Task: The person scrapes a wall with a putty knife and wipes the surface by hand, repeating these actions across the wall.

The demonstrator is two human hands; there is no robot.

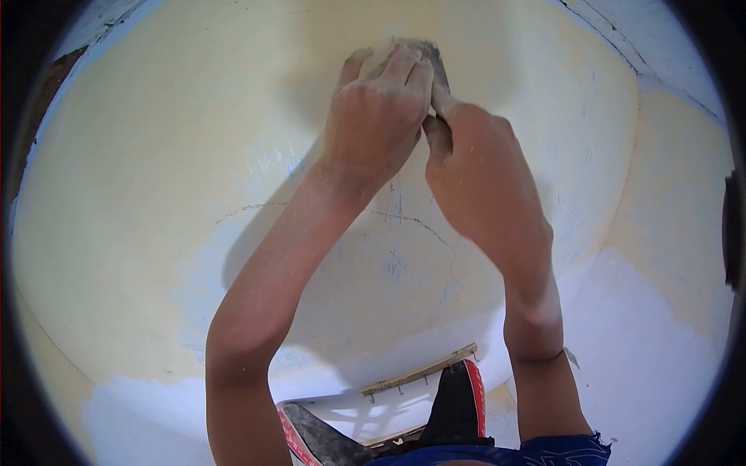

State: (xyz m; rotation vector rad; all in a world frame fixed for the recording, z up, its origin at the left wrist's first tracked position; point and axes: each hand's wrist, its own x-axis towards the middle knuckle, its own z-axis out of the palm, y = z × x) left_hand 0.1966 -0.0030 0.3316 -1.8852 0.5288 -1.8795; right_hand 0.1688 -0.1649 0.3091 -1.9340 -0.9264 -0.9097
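Note:
My right hand (482, 163) is closed around the handle end of a scraper (438, 64), whose dark, flat blade lies against the wall near the top of the view. The handle is mostly hidden in my fist. Beside it, my left hand (377, 105) has its fingers stretched out and pressing on the blade, with the outermost finger spread apart on the wall. Under both hands is a pale yellow wall (194, 116) with bluish worn patches and a thin dark crack (420, 223) below my wrists.
A wooden strip with metal hooks (423, 369) is fixed low on the wall, close to my black trouser legs with red side stripes (458, 404). White areas (637, 349) cover the lower wall. A dark object (732, 233) is at the right edge.

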